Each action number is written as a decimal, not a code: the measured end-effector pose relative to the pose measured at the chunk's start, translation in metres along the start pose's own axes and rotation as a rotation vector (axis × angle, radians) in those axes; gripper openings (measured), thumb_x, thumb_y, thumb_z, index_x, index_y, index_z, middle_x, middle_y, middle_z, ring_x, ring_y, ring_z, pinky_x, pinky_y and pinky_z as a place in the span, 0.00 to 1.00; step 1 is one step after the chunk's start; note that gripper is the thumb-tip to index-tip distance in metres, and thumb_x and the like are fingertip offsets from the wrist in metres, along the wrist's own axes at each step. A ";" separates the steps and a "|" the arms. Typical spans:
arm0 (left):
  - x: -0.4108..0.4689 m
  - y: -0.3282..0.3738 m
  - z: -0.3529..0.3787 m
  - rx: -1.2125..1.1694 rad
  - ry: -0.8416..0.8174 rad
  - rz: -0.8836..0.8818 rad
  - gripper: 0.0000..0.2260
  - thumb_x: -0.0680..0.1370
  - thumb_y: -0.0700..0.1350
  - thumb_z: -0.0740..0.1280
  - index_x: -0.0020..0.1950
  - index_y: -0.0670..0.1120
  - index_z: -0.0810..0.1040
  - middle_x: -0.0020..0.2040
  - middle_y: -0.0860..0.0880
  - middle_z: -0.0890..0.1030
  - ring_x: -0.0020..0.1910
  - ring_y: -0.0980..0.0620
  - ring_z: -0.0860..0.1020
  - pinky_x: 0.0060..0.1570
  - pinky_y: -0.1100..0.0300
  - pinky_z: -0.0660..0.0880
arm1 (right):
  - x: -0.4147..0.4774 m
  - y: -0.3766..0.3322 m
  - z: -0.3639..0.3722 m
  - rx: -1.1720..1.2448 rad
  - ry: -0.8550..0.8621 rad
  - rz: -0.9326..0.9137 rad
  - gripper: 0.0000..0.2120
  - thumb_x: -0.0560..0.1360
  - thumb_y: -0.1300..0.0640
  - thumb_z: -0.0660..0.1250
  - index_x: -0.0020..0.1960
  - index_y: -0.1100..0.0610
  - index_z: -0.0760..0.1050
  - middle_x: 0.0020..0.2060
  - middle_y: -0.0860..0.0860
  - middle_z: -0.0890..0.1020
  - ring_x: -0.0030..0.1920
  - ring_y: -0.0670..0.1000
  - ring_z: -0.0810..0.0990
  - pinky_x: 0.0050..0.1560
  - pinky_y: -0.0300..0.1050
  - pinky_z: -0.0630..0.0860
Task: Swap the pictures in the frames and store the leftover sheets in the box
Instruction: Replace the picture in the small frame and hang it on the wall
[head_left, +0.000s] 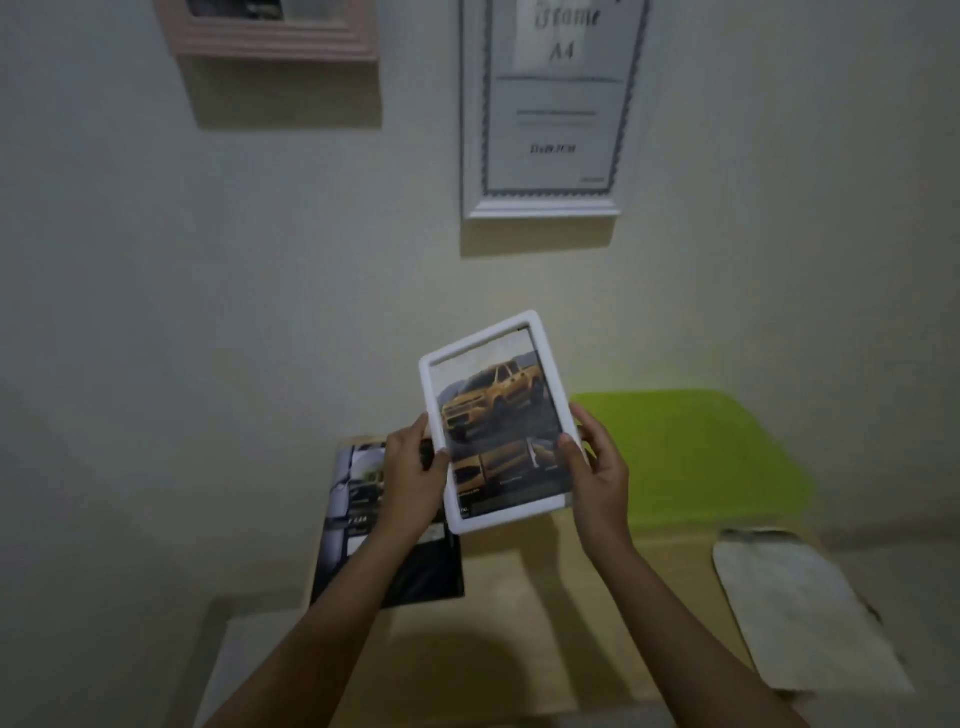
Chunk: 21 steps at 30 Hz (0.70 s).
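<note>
- White frame (478, 340) is held above the wooden table (519, 597), tilted, between the dark printed sheets (353, 499) on the left and the lime-green box (685, 452) on the far right
- Left hand (413, 478) grips the left rail, thumb in front, fingers behind; right hand (597, 467) pinches the right rail the same way
- Likely step: checking the fitted truck print (493, 405)
- Thumbs belong on the rail, not the glazing; level the frame and check the print sits square, since its top edge looks slightly askew
- Frame: smooth, rounded corners, probably plastic; print glossy
- Box top matte, soft-cornered
- Pale rounded sheet (800, 608) on the near right, mottled; material unclear
</note>
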<state>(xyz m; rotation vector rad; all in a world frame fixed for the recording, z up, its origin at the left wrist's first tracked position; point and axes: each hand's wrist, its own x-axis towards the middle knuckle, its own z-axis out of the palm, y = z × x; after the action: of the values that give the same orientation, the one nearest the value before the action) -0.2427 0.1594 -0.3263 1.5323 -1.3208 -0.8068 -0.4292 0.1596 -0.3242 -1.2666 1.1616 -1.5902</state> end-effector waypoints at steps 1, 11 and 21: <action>-0.002 -0.004 0.000 -0.018 0.000 -0.009 0.19 0.77 0.48 0.61 0.68 0.49 0.68 0.60 0.43 0.72 0.57 0.46 0.75 0.59 0.46 0.73 | -0.010 0.006 0.003 -0.027 0.001 -0.007 0.16 0.77 0.61 0.62 0.62 0.48 0.72 0.63 0.50 0.76 0.63 0.49 0.74 0.61 0.49 0.75; -0.008 0.055 0.036 -0.089 -0.091 0.028 0.33 0.78 0.54 0.60 0.76 0.54 0.43 0.68 0.41 0.67 0.60 0.46 0.73 0.58 0.50 0.74 | -0.046 0.031 0.001 -0.577 -0.137 -0.472 0.17 0.78 0.61 0.59 0.66 0.60 0.69 0.54 0.52 0.78 0.56 0.37 0.73 0.50 0.29 0.72; 0.002 0.047 0.033 -0.166 -0.018 -0.146 0.33 0.81 0.42 0.56 0.75 0.47 0.34 0.60 0.43 0.72 0.49 0.46 0.75 0.50 0.55 0.72 | -0.038 0.036 0.007 -0.735 -0.282 -0.539 0.20 0.77 0.57 0.60 0.68 0.54 0.69 0.54 0.51 0.79 0.48 0.46 0.78 0.34 0.44 0.76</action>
<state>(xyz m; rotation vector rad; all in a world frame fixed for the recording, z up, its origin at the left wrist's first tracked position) -0.2892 0.1502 -0.2935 1.5038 -1.1346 -0.9991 -0.4139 0.1843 -0.3687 -2.3590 1.3404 -1.2863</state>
